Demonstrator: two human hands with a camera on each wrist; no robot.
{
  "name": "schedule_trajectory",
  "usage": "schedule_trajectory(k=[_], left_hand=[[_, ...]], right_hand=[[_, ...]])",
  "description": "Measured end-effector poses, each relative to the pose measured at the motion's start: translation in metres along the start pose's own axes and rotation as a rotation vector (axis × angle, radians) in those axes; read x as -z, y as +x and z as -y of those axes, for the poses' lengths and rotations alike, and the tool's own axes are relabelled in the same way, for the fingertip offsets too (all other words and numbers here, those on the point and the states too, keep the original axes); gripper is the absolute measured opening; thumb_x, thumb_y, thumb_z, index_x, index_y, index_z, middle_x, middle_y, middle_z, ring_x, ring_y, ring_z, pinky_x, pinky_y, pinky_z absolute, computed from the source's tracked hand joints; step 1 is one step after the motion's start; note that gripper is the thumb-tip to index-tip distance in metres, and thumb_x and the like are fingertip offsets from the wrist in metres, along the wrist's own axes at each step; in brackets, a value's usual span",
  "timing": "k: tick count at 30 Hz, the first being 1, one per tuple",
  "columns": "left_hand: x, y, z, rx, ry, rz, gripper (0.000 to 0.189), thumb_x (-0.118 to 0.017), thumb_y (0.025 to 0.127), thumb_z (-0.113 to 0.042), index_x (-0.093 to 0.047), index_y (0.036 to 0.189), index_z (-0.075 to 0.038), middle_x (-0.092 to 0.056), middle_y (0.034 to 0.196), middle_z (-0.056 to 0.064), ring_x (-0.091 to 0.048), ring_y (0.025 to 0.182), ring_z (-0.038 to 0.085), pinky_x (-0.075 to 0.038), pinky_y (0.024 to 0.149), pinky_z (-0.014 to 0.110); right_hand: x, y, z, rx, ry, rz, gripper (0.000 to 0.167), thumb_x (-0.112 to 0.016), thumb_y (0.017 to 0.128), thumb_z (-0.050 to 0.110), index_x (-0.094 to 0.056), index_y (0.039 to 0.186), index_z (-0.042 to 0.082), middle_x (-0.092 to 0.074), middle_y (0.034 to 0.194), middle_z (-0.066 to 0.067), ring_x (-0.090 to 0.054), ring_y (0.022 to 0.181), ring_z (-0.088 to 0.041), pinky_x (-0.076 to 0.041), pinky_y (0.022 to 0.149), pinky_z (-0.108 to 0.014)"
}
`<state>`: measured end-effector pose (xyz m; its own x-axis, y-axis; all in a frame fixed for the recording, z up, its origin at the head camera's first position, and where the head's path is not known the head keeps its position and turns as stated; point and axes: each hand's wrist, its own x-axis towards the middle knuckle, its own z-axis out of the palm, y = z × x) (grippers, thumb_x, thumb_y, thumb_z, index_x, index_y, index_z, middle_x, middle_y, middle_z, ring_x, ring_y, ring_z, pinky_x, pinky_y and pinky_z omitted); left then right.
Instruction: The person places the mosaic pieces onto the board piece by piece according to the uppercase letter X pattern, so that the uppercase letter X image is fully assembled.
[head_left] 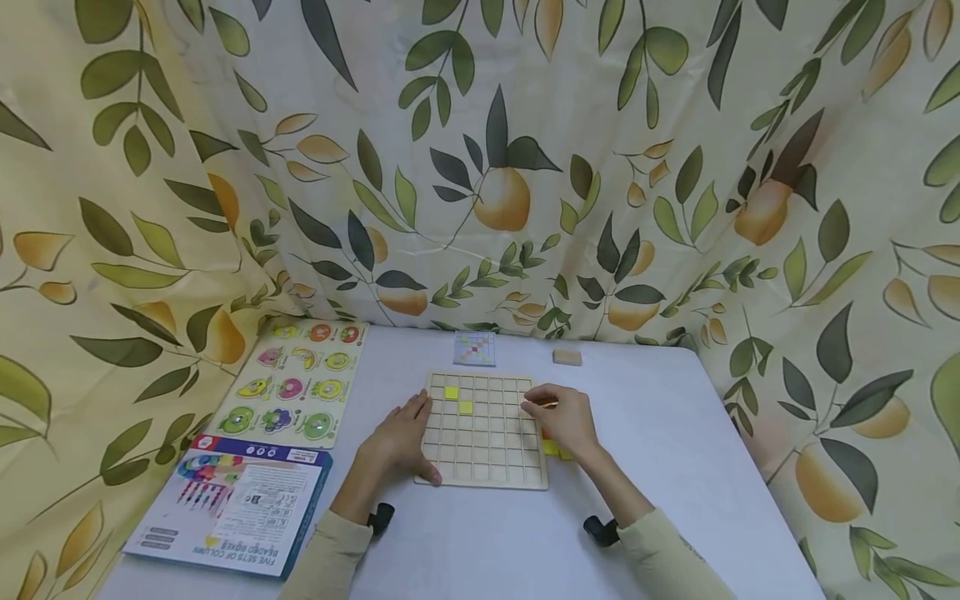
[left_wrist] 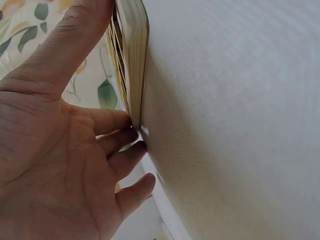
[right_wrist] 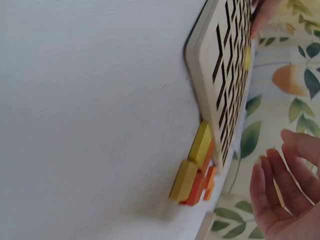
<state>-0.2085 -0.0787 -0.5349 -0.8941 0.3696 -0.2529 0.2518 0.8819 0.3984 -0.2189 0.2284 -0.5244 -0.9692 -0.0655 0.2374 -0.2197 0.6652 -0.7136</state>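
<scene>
A pale wooden grid board (head_left: 480,458) lies on the white table, with one yellow tile (head_left: 452,392) in a cell near its far left and another yellow tile (head_left: 466,407) diagonally beside it. My left hand (head_left: 399,437) touches the board's left side, thumb at the near corner and fingers spread along the edge. Over the far right edge hovers my right hand (head_left: 566,418), its fingers loosely bent with no tile showing between them in the right wrist view. Beside the board, partly under that hand, are stacked yellow, orange and red tiles (right_wrist: 184,181).
Behind the board lies a patterned card (head_left: 475,349), and right of it a small wooden block (head_left: 567,357). Leftward are a fruit-picture board (head_left: 300,383) and a blue-and-white box (head_left: 232,504). A leaf-printed curtain (head_left: 480,275) surrounds the table.
</scene>
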Motion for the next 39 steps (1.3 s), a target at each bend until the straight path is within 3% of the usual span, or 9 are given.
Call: schedule_trajectory(k=[9, 16, 25, 33, 39], left_hand=[[-0.002, 0.001, 0.003, -0.007, 0.008, 0.006, 0.147, -0.1, 0.053, -0.056, -0.024, 0.163, 0.003, -0.017, 0.173, 0.019, -0.016, 0.16, 0.033, -0.019, 0.13, 0.049], [0.0, -0.001, 0.003, -0.001, -0.014, 0.009, 0.147, -0.101, 0.052, -0.055, -0.024, 0.163, 0.004, -0.017, 0.173, 0.019, -0.016, 0.16, 0.033, -0.019, 0.13, 0.048], [-0.002, 0.0, 0.002, 0.006, -0.018, -0.003, 0.147, -0.1, 0.052, -0.054, -0.024, 0.163, 0.003, -0.017, 0.173, 0.018, -0.016, 0.16, 0.033, -0.019, 0.13, 0.048], [-0.004, 0.001, 0.003, 0.002, -0.016, -0.015, 0.146, -0.101, 0.051, -0.054, -0.026, 0.163, 0.002, -0.018, 0.173, 0.018, -0.018, 0.16, 0.033, -0.021, 0.129, 0.048], [-0.004, 0.001, 0.003, 0.009, -0.006, -0.016, 0.146, -0.101, 0.051, -0.055, -0.025, 0.164, 0.001, -0.018, 0.173, 0.018, -0.018, 0.16, 0.033, -0.021, 0.129, 0.048]], right_hand=[[0.023, -0.018, -0.021, -0.14, -0.106, -0.009, 0.017, -0.081, 0.09, 0.013, -0.081, 0.105, 0.006, -0.078, 0.096, -0.003, -0.073, 0.091, -0.022, -0.063, 0.081, -0.041], [0.028, -0.03, -0.036, -0.209, -0.192, 0.036, 0.023, -0.087, 0.085, 0.016, -0.079, 0.104, 0.005, -0.076, 0.089, -0.002, -0.071, 0.081, -0.017, -0.059, 0.075, -0.039], [0.023, -0.035, -0.039, -0.206, -0.327, 0.086, 0.032, -0.089, 0.082, 0.017, -0.077, 0.109, 0.004, -0.073, 0.092, -0.005, -0.063, 0.08, -0.018, -0.055, 0.069, -0.035], [0.021, -0.037, -0.038, -0.203, -0.322, 0.074, 0.032, -0.089, 0.08, 0.011, -0.076, 0.108, 0.002, -0.072, 0.084, -0.004, -0.065, 0.074, -0.016, -0.055, 0.063, -0.032], [0.024, -0.038, -0.034, -0.278, -0.325, 0.058, 0.037, -0.089, 0.078, 0.012, -0.075, 0.111, 0.002, -0.074, 0.08, -0.004, -0.066, 0.069, -0.018, -0.052, 0.06, -0.033]])
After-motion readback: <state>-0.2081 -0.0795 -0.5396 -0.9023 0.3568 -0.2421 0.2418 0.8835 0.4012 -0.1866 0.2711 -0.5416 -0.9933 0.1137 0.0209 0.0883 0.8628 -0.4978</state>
